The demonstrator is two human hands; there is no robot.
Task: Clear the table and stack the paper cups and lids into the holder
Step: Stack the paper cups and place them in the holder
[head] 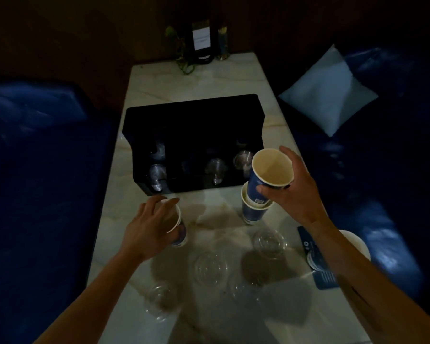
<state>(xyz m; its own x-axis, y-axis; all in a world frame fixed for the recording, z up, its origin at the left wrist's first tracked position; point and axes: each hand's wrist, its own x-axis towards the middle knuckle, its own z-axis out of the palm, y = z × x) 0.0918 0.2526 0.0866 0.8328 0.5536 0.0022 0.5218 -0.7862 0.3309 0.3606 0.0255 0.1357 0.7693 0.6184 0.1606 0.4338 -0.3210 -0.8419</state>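
My right hand (293,192) grips a blue paper cup (271,170) by its rim, tilted, just above a small stack of blue cups (252,212) standing on the marble table (209,78). My left hand (149,227) is wrapped around another blue paper cup (178,232) standing on the table's left side. The black holder (194,120) sits beyond both hands, with clear lids or cups showing in its slots. Clear plastic lids lie flat on the near table: one (269,240), one (210,268), one (159,301).
A white cup rim (358,244) and a blue card (323,274) lie under my right forearm at the table's right edge. Dark blue sofas flank the table; a pale cushion (328,93) sits on the right one. A plant, menu stand and bottle stand at the far end.
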